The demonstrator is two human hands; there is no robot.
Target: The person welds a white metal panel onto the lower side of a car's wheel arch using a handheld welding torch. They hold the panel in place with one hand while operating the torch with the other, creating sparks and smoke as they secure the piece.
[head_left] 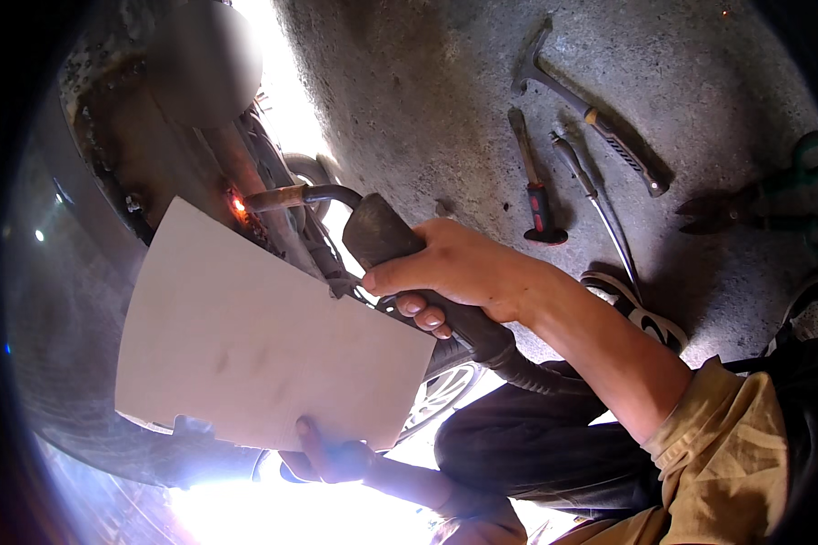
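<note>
My right hand [450, 272] is wrapped round the black handle of a welding torch [384, 232]. The torch's bent neck points left, and its nozzle sits beside a small orange-glowing spot [238, 204] on the rusty metal edge of a car body [168, 154]. My left hand [332, 454] grips the lower edge of a pale, flat sheet [273, 336], thumb on the near face. The sheet is tilted in front of the bodywork, just below the glowing spot, and hides part of the car. Most of the left hand's fingers are behind it.
On the concrete floor lie a hammer [600, 123], a red-and-black-handled chisel-like tool [536, 195], a slim metal bar [600, 200] and green-handled snips [754, 204]. A shoe [641, 313] stands near them. A wheel [441, 395] shows behind the sheet. Strong glare fills the lower left.
</note>
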